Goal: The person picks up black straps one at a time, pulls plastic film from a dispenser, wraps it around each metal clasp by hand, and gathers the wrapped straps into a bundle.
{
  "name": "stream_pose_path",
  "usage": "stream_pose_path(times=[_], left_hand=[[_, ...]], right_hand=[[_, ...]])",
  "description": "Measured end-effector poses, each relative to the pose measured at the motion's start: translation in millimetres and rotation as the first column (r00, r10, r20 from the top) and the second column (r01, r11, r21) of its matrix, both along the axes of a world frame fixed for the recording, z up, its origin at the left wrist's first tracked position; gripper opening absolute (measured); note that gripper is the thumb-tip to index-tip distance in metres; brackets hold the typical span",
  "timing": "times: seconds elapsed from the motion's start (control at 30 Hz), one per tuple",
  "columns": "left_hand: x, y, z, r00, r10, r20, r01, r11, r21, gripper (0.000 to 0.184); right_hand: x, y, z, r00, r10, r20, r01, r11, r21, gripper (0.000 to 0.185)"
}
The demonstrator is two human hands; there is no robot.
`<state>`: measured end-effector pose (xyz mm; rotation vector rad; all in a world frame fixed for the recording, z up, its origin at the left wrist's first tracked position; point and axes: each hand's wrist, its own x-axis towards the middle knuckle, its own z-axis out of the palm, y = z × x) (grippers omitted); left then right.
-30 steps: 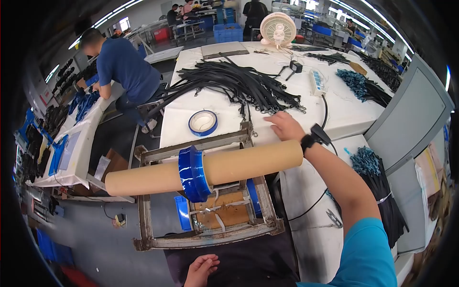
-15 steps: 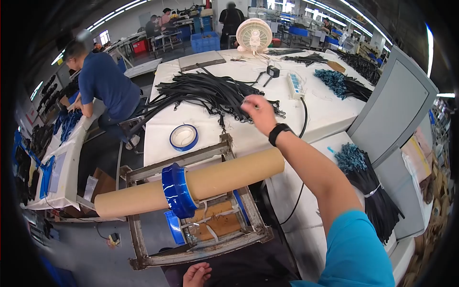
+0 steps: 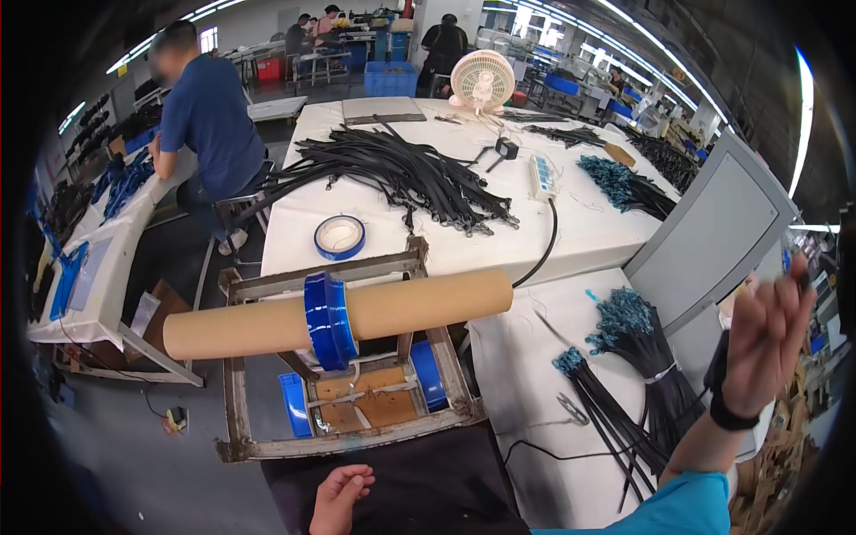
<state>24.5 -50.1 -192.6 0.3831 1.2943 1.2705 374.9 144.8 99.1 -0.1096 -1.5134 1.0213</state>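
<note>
L hand (image 3: pixel 341 496) half-curled, no item seen, nearest metal frame (image 3: pixel 355 440). R hand (image 3: pixel 761 349) raised, fingers part-bent; can't tell if holding anything. Thin strap bundle (image 3: pixel 603 407) on side table (image 3: pixel 522 361), below-left of R; long axis slants toward R sleeve (image 3: pixel 687 508); R nearer.

Right hand (image 3: pixel 762 348): I see it raised, fingers bent
Left hand (image 3: pixel 340 496): loosely curled
Brown cardboard tube (image 3: pixel 430 301): through glossy blue tape rolls (image 3: pixel 327 323)

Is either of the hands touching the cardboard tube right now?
No, the left hand shows below the cardboard tube and the right hand at the far right, both visibly apart from it.
</note>
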Motion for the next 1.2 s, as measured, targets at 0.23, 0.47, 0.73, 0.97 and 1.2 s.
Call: stream_pose_path(times=[0.23, 0.47, 0.73, 0.97, 1.2], left_hand=[[25.3, 12.8, 58.1, 0.864, -0.502, -0.045, 0.477, 0.787, 0.391, 0.041], [43.8, -11.6, 50.7, 0.946, -0.29, 0.144, 0.225, 0.909, 0.351, 0.025], [36.4, -35.7, 38.5, 0.969, 0.005, 0.246, -0.049, 0.984, 0.17, 0.008], [36.6, -41.3, 31.8, 0.885, -0.01, 0.465, -0.061, 0.989, 0.136, 0.011], [40.8, -44.1, 27.2, 0.886, -0.022, 0.463, -0.088, 0.973, 0.215, 0.011]], right_hand=[[-65.6, -71.6, -98.7, 0.67, 0.681, 0.296, -0.06, 0.447, -0.893, 0.02], [-136.2, -116.7, -206.8, 0.559, 0.772, 0.302, -0.102, 0.425, -0.899, 0.016], [-140.9, -134.4, -224.5, 0.454, 0.766, 0.456, -0.004, 0.513, -0.858, 0.013], [-112.0, -131.6, -240.3, 0.366, 0.43, 0.825, -0.15, 0.902, -0.404, 0.025], [-157.0, -137.4, -233.4, 0.597, 0.155, 0.787, -0.1, 0.988, -0.118, 0.037]])
